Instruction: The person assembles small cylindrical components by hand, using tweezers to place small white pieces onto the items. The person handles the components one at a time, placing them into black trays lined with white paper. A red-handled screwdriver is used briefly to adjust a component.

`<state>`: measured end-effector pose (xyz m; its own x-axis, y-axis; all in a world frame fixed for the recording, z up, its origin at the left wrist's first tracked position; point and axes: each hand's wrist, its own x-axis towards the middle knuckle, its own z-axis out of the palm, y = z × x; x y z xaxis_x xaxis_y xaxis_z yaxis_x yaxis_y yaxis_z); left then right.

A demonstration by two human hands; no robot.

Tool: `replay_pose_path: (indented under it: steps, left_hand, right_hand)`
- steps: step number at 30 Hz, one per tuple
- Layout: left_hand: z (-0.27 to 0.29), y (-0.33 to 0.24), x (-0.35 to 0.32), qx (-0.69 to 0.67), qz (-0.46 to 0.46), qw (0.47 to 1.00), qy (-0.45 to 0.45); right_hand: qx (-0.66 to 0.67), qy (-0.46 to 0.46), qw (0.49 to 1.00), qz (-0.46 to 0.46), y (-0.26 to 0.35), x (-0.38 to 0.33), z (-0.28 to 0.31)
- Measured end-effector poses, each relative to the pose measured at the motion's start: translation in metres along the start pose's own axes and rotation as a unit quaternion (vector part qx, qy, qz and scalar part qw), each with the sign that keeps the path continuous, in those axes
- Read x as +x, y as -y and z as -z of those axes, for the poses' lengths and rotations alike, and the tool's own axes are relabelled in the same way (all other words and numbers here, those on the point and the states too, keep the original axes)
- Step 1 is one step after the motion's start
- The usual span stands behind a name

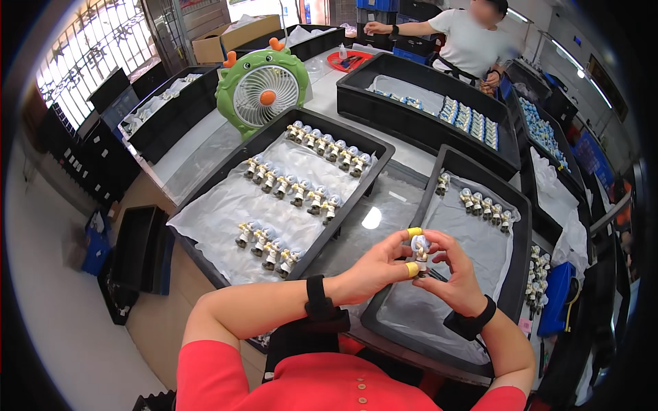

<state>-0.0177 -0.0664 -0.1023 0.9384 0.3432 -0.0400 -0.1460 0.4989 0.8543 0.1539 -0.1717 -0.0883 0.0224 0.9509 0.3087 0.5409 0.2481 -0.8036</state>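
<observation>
Between my two hands, above the right-hand black tray [521, 205], is a small figurine [421, 255] with a pale blue top and a whitish body, held upright. My left hand [384, 264], with yellow covers on two fingertips, grips it from the left side. From the other side my right hand [456, 274] closes its fingers on the same figurine. Below my hands a dark thin thing shows in part; I cannot make out its kind. Farther back in that tray, a short row of similar figurines [485, 209] stands on the white liner, with a single one [443, 183] beside it.
A larger black tray [384, 147] to the left holds several rows of figurines [291, 188]. Behind it stands a green fan [264, 89]. Another black tray [425, 116] with blue-and-white pieces lies farther back, near a person in white [473, 41]. More figurines [538, 277] sit at the right.
</observation>
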Motion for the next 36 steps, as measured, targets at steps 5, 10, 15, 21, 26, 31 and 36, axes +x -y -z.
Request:
replay_pose_path:
  steps: [5,10,15,21,26,31,36]
  left_hand:
    - [0.0036,0.0025,0.0018,0.005,0.006,1.000,0.008]
    - [0.0040,0.0026,0.0026,0.006,0.016,1.000,0.008]
    - [0.0041,0.0017,0.0023,0.002,0.021,1.000,0.006]
    - [0.0032,0.0006,0.0030,0.015,0.023,1.000,0.006]
    - [0.0035,-0.0001,0.0006,-0.003,0.031,0.999,-0.006]
    - [0.0040,0.0000,0.0024,0.013,0.027,1.000,0.008]
    - [0.0036,-0.0001,0.0021,0.017,0.022,1.000,0.007]
  right_hand:
    - [0.014,0.000,1.000,-0.016,-0.0032,-0.0010,-0.0011]
    - [0.017,0.003,1.000,-0.025,-0.0047,-0.0014,-0.0012]
    - [0.023,0.007,0.999,-0.032,-0.0061,-0.0011,-0.0009]
    - [0.026,0.010,0.999,-0.038,-0.0064,-0.0020,0.0004]
    - [0.018,0.009,0.999,-0.039,-0.0023,0.0002,-0.0001]
    - [0.004,0.007,0.999,-0.032,0.0019,-0.0005,0.0004]
    - [0.002,0.007,1.000,-0.024,0.0010,0.0004,-0.0001]
